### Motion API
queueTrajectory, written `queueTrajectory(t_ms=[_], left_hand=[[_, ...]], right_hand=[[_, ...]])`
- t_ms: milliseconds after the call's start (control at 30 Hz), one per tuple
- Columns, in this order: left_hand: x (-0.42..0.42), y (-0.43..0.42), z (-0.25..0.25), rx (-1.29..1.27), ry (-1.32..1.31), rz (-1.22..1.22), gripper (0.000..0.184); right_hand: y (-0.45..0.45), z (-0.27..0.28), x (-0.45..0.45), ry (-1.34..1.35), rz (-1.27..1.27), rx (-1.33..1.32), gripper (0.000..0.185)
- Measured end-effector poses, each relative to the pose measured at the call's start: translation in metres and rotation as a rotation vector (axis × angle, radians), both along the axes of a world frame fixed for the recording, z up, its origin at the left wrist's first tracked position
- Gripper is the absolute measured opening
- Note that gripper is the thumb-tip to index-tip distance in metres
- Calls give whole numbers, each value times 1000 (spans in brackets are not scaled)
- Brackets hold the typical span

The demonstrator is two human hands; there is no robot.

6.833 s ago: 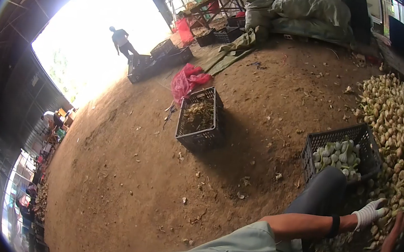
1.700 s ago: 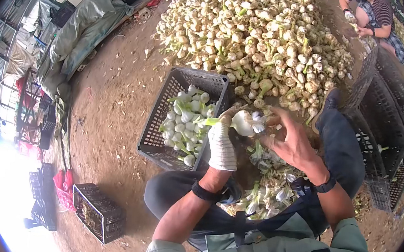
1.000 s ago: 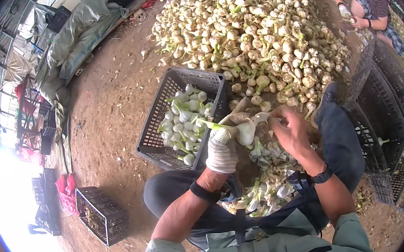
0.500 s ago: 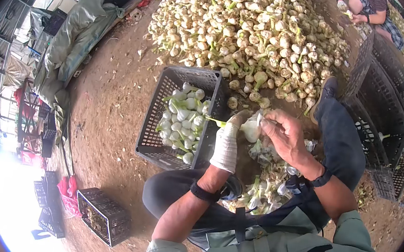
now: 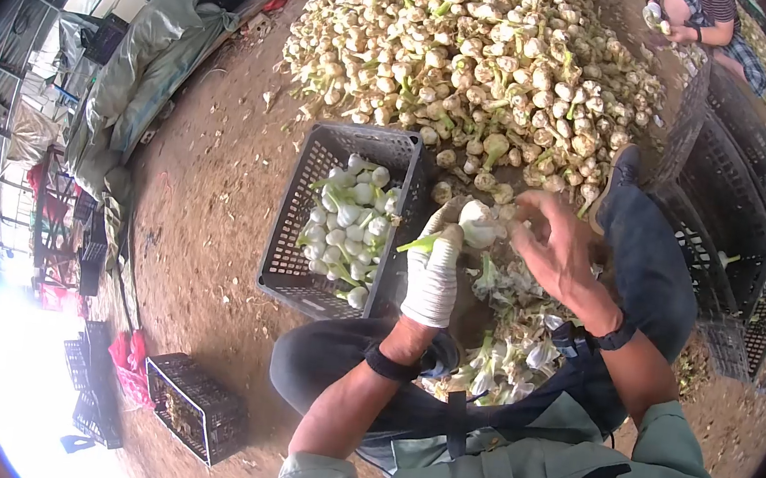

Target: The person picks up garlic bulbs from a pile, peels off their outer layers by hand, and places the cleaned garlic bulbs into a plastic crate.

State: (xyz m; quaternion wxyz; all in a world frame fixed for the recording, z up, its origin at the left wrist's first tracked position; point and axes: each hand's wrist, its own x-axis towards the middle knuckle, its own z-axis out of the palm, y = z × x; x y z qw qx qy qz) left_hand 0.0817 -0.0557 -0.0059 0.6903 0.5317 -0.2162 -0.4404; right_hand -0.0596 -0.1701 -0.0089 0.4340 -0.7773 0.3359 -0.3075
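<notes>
In my left hand [image 5: 431, 278], which wears a white knit glove, is a garlic bulb [image 5: 478, 224] held by its green stem, the white head pointing right. My bare right hand [image 5: 559, 254] is just right of the bulb, fingers curved and apart; whether a fingertip touches the bulb I cannot tell. Left of the gloved hand stands a dark plastic crate [image 5: 273, 264] with cleaned white garlic bulbs [image 5: 347, 221] inside. Below my hands, between my legs, lies a heap of stripped garlic skins [image 5: 507, 352].
A large pile of untrimmed garlic [image 5: 478, 70] spreads ahead. Black crates [image 5: 730, 175] are stacked to the right. Another crate [image 5: 198, 412] lies at lower left beside a pink bag [image 5: 132, 371]. A co-worker [image 5: 714, 31] sits at upper right, hands on garlic.
My right hand has drawn slightly right, off the bulb, and its fingers have opened. The bulb has tilted up, showing more of its white head, and my left hand has shifted slightly.
</notes>
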Motion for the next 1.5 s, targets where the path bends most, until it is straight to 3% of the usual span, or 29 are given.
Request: queueTrajectory(t_ms=[67, 133, 267, 333, 367, 533, 600, 667, 733, 800, 867, 933, 1200, 1333, 1400, 1500], left_hand=[[1, 2, -6, 58, -294, -10, 51], [-6, 1, -10, 46, -259, -11, 49], [-12, -1, -14, -37, -343, 31, 47], [-8, 0, -14, 14, -559, -6, 49], [-8, 2, -10, 14, -560, -6, 49], [-6, 5, 9, -79, 78, -16, 54], [-2, 3, 9, -64, 71, -4, 56], [1, 5, 3, -82, 78, -3, 56], [1, 7, 1, -87, 17, -2, 55], [-1, 6, 1, -93, -41, -14, 55], [-5, 4, 3, -73, -203, -10, 51], [-1, 5, 0, -14, -178, -43, 50], [-4, 0, -6, -21, 50, -24, 47], [-6, 2, -3, 24, -79, -7, 47], [-10, 0, -14, -94, -330, 15, 45], [-8, 1, -9, -30, -209, -16, 44]], right_hand=[[6, 5, 5, -33, 44, 31, 35], [11, 1, 12, -149, 35, -363, 32], [14, -7, 15, -142, 4, -363, 22], [11, -10, 14, -130, -2, -332, 19], [8, -12, 13, -119, -7, -302, 16], [-18, -26, 5, 166, -145, -282, 10], [-22, -32, 6, 7, -138, -392, 12], [-16, -26, 7, -135, -58, -311, 13], [-1, -1, 5, -119, 60, 117, 17], [4, 2, 5, -118, 110, 144, 19], [9, 7, 9, -86, 167, -13, 18], [11, 12, 6, 11, 147, 13, 16], [5, -7, 4, -220, 90, 303, 12], [7, -2, 2, -162, 117, 103, 11], [7, -6, 3, -76, 152, -266, 15], [5, -8, 5, -61, 139, -196, 18]])
